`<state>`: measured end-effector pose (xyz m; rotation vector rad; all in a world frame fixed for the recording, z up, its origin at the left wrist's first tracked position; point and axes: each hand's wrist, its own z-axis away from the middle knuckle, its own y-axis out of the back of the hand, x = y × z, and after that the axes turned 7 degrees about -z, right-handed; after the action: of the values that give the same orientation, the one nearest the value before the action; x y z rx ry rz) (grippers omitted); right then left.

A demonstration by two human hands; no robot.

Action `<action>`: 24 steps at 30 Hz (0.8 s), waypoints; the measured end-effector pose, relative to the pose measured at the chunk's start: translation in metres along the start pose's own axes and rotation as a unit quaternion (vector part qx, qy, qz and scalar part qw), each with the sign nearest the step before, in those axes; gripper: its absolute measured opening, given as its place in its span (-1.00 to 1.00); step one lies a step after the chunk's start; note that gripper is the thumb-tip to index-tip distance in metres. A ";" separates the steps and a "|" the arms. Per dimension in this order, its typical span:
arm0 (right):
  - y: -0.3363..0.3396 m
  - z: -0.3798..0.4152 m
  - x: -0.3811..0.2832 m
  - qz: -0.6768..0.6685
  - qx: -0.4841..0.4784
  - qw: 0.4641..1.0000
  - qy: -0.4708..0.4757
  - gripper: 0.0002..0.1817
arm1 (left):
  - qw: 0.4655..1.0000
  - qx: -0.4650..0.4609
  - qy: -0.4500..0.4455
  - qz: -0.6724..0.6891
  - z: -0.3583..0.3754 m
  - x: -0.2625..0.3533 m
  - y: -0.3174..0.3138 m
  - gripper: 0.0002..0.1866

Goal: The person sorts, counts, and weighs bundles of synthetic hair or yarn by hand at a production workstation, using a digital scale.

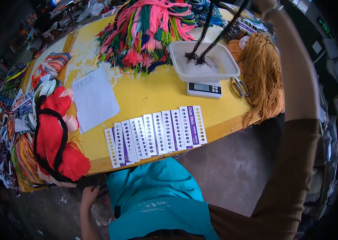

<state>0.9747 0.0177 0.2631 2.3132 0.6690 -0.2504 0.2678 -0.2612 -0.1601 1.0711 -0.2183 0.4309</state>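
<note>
My right hand (263, 7) is raised at the top right edge, its fingers partly cut off and blurred. Black embroidery thread (224, 32) hangs down from it in two long strands. Their frayed ends touch the bottom of a translucent plastic tub (173, 60). Under the tub sits a white digital scale (204, 89) with a small display. Low at my side, below the table edge, my left hand (90, 195) has curled fingers beside a dark edge; what they grip, if anything, is hidden.
Punched thread cards (153, 136) overlap in a row along the front of the yellow table (145, 96). Around them lie a paper sheet (95, 100), red skeins (57, 132) tied with black, multicoloured thread (149, 36), scissors (239, 88) and a tan thread bundle (263, 72).
</note>
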 end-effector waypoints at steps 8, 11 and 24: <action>-0.107 0.216 0.039 0.305 -0.141 0.940 0.050 -0.88 | 0.754 -0.064 0.066 0.650 0.007 0.017 0.012 -0.90; -0.107 0.261 0.017 0.234 -0.085 0.965 0.080 -0.88 | 0.654 -0.060 0.095 0.749 0.003 0.014 0.009 -0.86; -0.070 0.327 -0.005 0.134 0.150 0.978 -0.049 -0.63 | 0.524 -0.121 0.001 0.843 0.003 0.043 0.012 -0.70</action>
<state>0.9365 -0.1635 -0.0156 2.6244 0.2779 -0.3570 0.3010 -0.2488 -0.1329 0.2016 -1.3209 2.0855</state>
